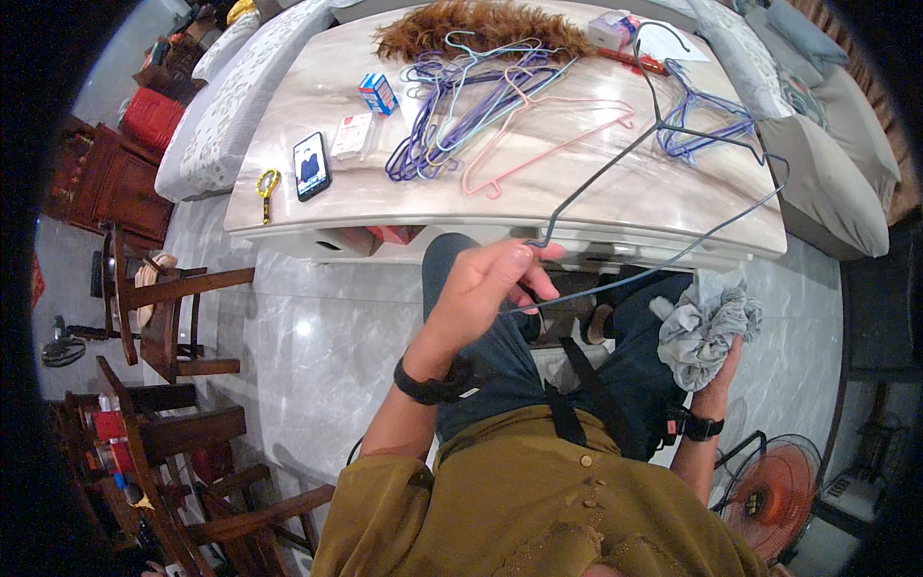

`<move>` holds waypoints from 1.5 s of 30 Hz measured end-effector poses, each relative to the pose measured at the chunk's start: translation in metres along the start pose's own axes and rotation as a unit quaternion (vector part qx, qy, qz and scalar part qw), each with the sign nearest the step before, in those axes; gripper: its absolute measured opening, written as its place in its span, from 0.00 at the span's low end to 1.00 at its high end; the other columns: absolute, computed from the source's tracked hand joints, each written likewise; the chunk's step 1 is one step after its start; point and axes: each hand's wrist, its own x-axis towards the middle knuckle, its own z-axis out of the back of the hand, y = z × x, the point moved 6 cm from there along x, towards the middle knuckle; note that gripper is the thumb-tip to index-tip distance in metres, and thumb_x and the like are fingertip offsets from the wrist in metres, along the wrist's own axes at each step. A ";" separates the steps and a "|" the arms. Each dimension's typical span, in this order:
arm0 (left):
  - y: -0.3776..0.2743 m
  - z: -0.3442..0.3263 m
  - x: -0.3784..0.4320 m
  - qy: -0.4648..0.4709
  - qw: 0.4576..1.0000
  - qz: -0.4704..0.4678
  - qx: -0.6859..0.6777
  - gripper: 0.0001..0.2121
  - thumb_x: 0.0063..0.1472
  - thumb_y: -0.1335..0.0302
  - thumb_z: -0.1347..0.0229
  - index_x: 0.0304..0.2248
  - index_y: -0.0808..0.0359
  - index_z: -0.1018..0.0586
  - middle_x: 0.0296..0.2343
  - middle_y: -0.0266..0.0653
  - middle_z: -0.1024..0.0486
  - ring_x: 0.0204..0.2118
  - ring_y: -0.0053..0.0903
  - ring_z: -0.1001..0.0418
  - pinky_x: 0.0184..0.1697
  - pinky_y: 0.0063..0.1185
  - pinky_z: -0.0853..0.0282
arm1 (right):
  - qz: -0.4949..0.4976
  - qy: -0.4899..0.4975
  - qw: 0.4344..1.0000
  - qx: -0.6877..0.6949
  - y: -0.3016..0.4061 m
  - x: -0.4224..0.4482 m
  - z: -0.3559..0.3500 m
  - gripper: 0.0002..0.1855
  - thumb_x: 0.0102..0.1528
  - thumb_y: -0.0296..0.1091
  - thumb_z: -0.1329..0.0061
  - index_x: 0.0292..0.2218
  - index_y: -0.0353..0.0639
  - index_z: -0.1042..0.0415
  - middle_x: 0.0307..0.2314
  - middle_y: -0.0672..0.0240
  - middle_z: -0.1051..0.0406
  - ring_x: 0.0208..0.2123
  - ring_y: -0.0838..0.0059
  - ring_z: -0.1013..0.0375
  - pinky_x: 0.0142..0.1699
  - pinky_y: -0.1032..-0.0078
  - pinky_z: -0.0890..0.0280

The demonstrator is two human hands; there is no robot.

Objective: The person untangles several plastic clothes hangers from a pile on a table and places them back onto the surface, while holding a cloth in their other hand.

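Note:
My left hand (497, 278) grips one end of a dark wire clothes hanger (606, 174), its hook pointing away from me over the table. Bunched grey cloth (703, 332) is in my right hand (728, 364), beside my right thigh; the cloth hides most of the fingers. On the marble-patterned table (274, 209) lie a pile of purple and pale blue hangers (469, 108), a pink hanger (551, 160) and a smaller group of blue-purple hangers (703, 119).
Left on the table are a magnifying glass (267, 189), a smartphone (311, 166), a white pack (353, 135) and a blue box (378, 94). Brown feathery material (483, 25) lies at the far edge. A fan (768, 498) stands at lower right, wooden chairs (169, 317) at left.

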 end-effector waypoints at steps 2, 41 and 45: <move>0.008 -0.012 0.002 0.013 1.000 0.011 -0.002 0.19 0.64 0.64 0.62 0.41 0.72 0.28 0.24 0.36 0.27 0.27 0.15 0.31 0.28 0.13 0.34 | 0.005 -0.006 1.000 0.005 0.000 0.001 0.003 0.26 0.58 0.49 0.70 0.52 0.41 0.43 0.48 0.63 0.39 0.49 0.62 0.40 0.55 0.65 0.47; 0.035 -0.020 0.007 0.094 0.995 0.029 -0.003 0.16 0.64 0.69 0.62 0.44 0.74 0.33 0.36 0.43 0.28 0.39 0.25 0.29 0.44 0.21 0.33 | 0.126 -0.184 0.963 -0.152 0.082 -0.008 0.024 0.19 0.58 0.38 0.65 0.47 0.35 0.38 0.42 0.62 0.34 0.43 0.66 0.33 0.49 0.69 0.38; 0.028 -0.015 0.008 0.081 0.985 0.036 0.150 0.14 0.63 0.70 0.61 0.41 0.71 0.29 0.32 0.39 0.26 0.37 0.26 0.27 0.39 0.22 0.31 | 0.248 -0.240 0.896 -0.280 0.125 -0.016 -0.006 0.17 0.55 0.33 0.60 0.46 0.37 0.37 0.41 0.62 0.34 0.41 0.66 0.32 0.44 0.69 0.36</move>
